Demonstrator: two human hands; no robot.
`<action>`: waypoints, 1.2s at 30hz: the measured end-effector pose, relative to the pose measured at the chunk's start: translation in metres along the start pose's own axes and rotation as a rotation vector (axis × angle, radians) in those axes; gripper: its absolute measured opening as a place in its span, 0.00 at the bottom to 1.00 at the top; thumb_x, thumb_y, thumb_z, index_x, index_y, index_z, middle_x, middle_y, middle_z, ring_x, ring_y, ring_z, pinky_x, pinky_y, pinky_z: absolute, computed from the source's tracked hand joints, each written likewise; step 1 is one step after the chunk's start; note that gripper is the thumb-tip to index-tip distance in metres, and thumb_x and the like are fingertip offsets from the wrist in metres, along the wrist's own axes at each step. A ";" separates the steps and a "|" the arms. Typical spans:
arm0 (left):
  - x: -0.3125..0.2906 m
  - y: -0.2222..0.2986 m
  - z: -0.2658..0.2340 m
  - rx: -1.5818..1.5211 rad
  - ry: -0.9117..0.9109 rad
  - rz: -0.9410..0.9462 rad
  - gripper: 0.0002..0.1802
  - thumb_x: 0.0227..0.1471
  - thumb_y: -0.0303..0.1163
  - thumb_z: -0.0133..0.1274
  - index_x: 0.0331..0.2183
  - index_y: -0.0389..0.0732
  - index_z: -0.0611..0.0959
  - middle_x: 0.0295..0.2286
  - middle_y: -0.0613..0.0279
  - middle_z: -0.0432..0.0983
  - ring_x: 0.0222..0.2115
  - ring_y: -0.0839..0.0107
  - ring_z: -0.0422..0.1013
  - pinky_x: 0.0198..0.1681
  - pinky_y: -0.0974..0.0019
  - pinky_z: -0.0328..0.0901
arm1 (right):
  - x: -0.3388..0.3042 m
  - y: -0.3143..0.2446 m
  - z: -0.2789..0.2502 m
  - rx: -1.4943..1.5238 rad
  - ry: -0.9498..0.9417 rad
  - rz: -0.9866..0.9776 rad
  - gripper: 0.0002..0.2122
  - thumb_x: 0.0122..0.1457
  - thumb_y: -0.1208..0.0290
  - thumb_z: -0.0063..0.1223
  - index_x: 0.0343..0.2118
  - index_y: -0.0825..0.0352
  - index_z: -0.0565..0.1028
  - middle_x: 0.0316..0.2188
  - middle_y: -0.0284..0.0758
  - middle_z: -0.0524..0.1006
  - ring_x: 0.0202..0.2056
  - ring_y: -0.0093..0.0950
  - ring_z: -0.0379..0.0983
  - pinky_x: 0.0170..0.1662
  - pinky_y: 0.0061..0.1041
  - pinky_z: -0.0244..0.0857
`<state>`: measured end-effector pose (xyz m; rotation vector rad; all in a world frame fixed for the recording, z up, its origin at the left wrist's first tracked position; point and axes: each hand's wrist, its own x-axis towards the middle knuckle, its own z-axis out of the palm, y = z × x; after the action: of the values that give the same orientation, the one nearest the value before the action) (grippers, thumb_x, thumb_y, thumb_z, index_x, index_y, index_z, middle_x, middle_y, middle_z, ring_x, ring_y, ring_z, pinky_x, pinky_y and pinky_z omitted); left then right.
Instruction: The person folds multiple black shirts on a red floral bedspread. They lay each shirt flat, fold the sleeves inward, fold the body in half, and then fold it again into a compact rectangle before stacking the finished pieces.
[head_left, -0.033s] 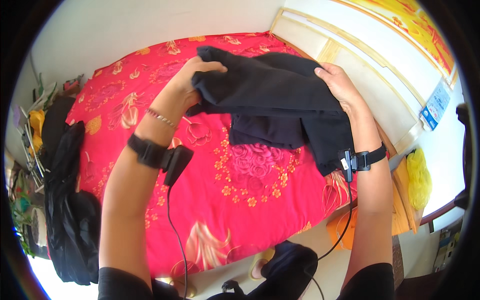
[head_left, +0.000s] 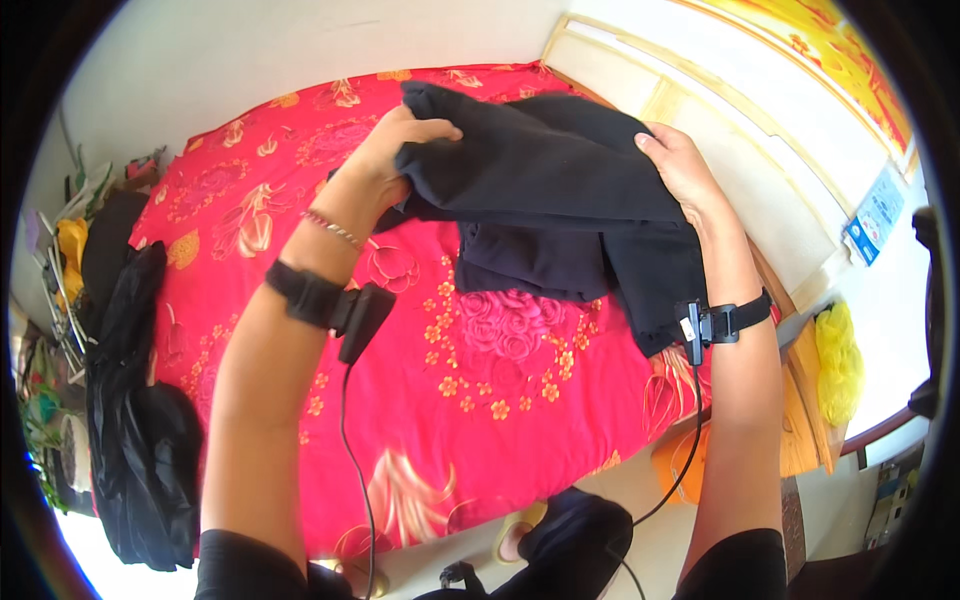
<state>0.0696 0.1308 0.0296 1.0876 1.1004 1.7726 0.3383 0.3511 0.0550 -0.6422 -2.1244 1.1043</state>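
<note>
Cannot read any words or numbers. Can make out fine print on a blue and white packet at the right, near the headboard, too small to tell. Can also see a white label on the black gadget at the right forearm, likewise unreadable.

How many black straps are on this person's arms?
2: one strap around the left forearm, another strap around the right forearm. Any under the sleeves would be hidden.
</note>
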 end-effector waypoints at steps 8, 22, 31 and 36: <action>0.092 -0.189 -0.013 0.028 0.339 -0.382 0.31 0.50 0.40 0.64 0.52 0.33 0.76 0.46 0.56 0.78 0.47 0.62 0.74 0.51 0.57 0.69 | 0.019 0.224 0.037 -0.034 0.089 0.480 0.17 0.65 0.68 0.52 0.51 0.77 0.74 0.44 0.42 0.79 0.45 0.30 0.76 0.48 0.31 0.69; 0.061 -0.273 -0.034 0.396 0.445 -0.253 0.37 0.47 0.25 0.58 0.61 0.37 0.71 0.45 0.55 0.77 0.37 0.71 0.73 0.40 0.70 0.68 | -0.002 0.284 0.070 -0.625 0.045 0.321 0.29 0.62 0.62 0.54 0.62 0.71 0.62 0.49 0.61 0.73 0.51 0.51 0.74 0.52 0.47 0.69; -0.063 -0.181 -0.056 0.166 0.184 -0.535 0.22 0.61 0.30 0.48 0.56 0.37 0.73 0.42 0.59 0.77 0.33 0.68 0.75 0.36 0.67 0.70 | -0.100 0.242 0.037 -0.690 -0.365 0.259 0.31 0.59 0.62 0.58 0.65 0.60 0.63 0.50 0.51 0.75 0.50 0.45 0.75 0.52 0.39 0.70; -0.195 -0.150 -0.079 0.135 0.286 -0.493 0.23 0.62 0.34 0.50 0.56 0.37 0.73 0.45 0.56 0.77 0.43 0.64 0.74 0.47 0.60 0.69 | -0.173 0.245 0.009 -0.570 -0.070 0.234 0.19 0.53 0.67 0.63 0.47 0.68 0.78 0.40 0.43 0.81 0.43 0.40 0.78 0.46 0.35 0.72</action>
<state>0.0880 -0.0175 -0.1818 0.5725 1.5281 1.4951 0.4775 0.3588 -0.2104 -1.1499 -2.4879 0.6262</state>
